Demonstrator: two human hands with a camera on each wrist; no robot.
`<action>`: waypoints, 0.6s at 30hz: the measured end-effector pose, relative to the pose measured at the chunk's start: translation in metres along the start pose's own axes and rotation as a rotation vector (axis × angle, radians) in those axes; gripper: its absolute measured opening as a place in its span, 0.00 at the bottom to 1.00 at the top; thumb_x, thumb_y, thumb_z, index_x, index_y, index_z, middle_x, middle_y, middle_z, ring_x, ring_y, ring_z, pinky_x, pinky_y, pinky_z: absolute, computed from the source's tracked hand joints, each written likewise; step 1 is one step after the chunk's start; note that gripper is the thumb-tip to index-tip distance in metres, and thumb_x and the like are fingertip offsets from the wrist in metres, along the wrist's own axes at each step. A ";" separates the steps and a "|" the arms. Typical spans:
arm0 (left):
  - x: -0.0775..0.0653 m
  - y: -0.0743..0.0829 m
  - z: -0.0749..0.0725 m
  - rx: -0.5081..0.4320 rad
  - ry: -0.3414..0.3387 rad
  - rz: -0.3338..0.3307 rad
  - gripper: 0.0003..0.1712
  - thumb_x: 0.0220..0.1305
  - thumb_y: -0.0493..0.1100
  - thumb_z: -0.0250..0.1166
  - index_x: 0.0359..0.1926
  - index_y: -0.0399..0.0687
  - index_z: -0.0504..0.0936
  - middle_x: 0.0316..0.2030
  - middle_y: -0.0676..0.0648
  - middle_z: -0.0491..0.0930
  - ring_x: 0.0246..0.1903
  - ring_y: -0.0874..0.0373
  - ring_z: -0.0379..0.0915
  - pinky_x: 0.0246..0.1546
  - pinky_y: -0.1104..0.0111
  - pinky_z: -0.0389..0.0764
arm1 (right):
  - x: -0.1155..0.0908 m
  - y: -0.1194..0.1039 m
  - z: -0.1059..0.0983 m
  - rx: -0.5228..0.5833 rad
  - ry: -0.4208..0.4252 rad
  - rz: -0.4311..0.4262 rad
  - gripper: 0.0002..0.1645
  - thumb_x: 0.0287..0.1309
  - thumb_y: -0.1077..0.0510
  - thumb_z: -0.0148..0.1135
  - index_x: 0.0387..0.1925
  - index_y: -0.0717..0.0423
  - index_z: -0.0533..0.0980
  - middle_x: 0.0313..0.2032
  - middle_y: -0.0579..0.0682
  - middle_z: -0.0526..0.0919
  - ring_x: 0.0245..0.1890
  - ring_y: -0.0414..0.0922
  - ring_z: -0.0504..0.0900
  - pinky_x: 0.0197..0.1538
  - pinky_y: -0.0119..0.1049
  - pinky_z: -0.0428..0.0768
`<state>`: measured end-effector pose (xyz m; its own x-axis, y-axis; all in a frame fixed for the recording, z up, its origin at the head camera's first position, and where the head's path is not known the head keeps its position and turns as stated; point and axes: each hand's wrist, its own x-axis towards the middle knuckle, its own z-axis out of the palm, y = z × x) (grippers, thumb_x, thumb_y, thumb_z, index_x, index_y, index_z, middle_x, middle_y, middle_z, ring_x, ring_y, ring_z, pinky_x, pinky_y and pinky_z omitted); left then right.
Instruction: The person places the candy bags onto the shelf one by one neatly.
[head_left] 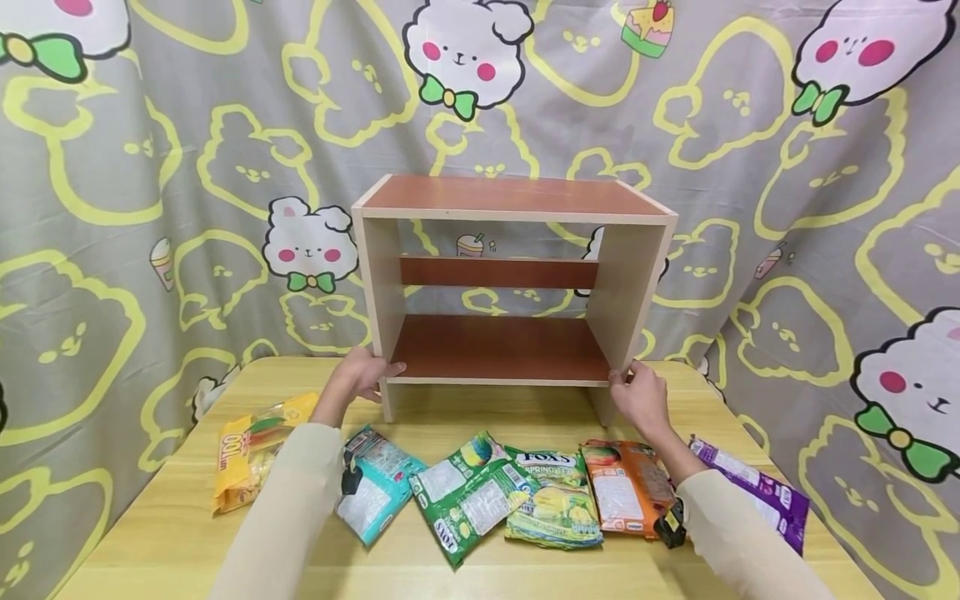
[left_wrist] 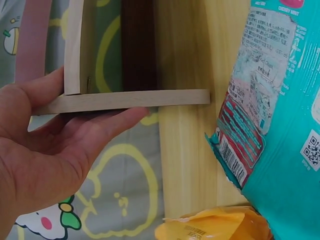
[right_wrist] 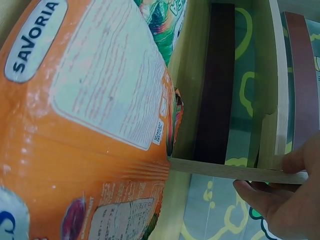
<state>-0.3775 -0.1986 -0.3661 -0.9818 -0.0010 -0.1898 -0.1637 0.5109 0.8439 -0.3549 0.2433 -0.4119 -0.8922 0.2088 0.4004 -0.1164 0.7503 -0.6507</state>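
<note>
A small wooden shelf [head_left: 502, 346] with reddish-brown boards and pale side panels stands upright on the table. At its left side, my left hand [head_left: 360, 373] grips the side panel near the lower board. The left wrist view shows the thumb on the inner side and the fingers [left_wrist: 120, 120] along the outer face. My right hand [head_left: 641, 396] holds the opposite panel at about the same height. In the right wrist view, the right thumb [right_wrist: 295, 161] lies inside the panel, with fingers on the outer side.
Several candy bags lie in front of the shelf: yellow [head_left: 238, 458], teal [head_left: 378, 487], two green ones [head_left: 468, 496] [head_left: 555, 500], orange [head_left: 626, 487] and purple [head_left: 783, 500]. A patterned grey curtain [head_left: 480, 142] hangs behind the wooden table [head_left: 420, 575].
</note>
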 end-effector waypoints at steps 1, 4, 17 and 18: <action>0.000 0.000 0.000 -0.003 0.001 -0.002 0.36 0.63 0.48 0.64 0.64 0.31 0.63 0.58 0.29 0.67 0.46 0.38 0.76 0.35 0.57 0.84 | 0.000 0.000 0.000 0.000 0.000 0.000 0.17 0.63 0.54 0.54 0.39 0.65 0.78 0.38 0.66 0.84 0.34 0.57 0.84 0.24 0.35 0.77; 0.001 -0.002 0.001 -0.014 0.004 -0.004 0.35 0.63 0.49 0.63 0.63 0.31 0.64 0.58 0.29 0.67 0.48 0.37 0.76 0.35 0.57 0.84 | 0.000 -0.001 0.000 -0.002 0.001 0.003 0.17 0.64 0.53 0.53 0.38 0.65 0.78 0.38 0.66 0.84 0.34 0.57 0.84 0.24 0.35 0.76; 0.003 -0.009 0.001 -0.037 0.014 0.000 0.35 0.61 0.51 0.65 0.61 0.31 0.67 0.58 0.32 0.69 0.51 0.37 0.73 0.37 0.57 0.84 | -0.001 -0.002 -0.001 -0.001 -0.011 0.014 0.16 0.64 0.53 0.53 0.38 0.64 0.78 0.39 0.66 0.84 0.36 0.58 0.84 0.25 0.35 0.76; 0.003 -0.010 0.001 -0.039 0.013 0.005 0.35 0.61 0.51 0.65 0.61 0.32 0.67 0.57 0.32 0.69 0.51 0.37 0.73 0.37 0.57 0.84 | -0.001 -0.003 -0.001 -0.001 -0.011 0.014 0.16 0.64 0.53 0.53 0.38 0.64 0.78 0.39 0.66 0.84 0.36 0.58 0.84 0.25 0.35 0.76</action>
<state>-0.3790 -0.2029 -0.3753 -0.9837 -0.0097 -0.1794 -0.1622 0.4773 0.8636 -0.3530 0.2418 -0.4099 -0.8983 0.2126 0.3845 -0.1035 0.7481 -0.6555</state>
